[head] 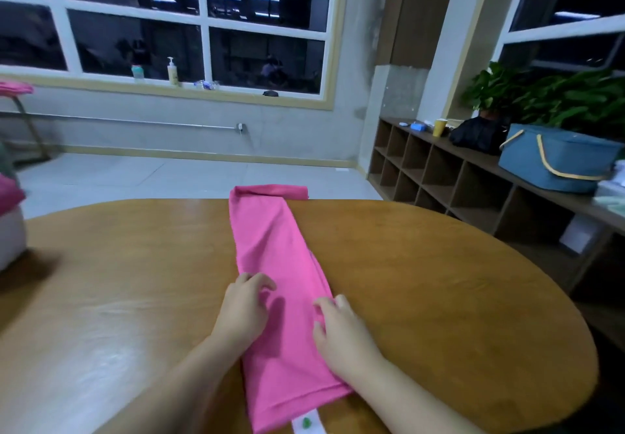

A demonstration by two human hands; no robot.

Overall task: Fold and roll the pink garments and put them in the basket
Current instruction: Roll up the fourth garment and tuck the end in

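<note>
We see a pink garment (274, 264) folded into a long narrow strip, lying lengthwise on the round wooden surface (439, 281), its far end reaching the far edge and turned over there in a small fold. Near the close end a white label (307, 425) with a green mark sticks out from under the cloth. Our left hand (243, 308) rests on the strip's left edge with the fingers loosely curled on the cloth; the grip holds nothing that we can make out. Our right hand (341, 328) lies on the right edge, fingers bent down onto the cloth, and we cannot tell whether it pinches the fabric or only presses it. The blue basket (554, 159) with yellow handles stands on the low shelf unit (456, 176) to the right, well apart from the garment. More pink cloth (10, 190) shows at the left edge.
</note>
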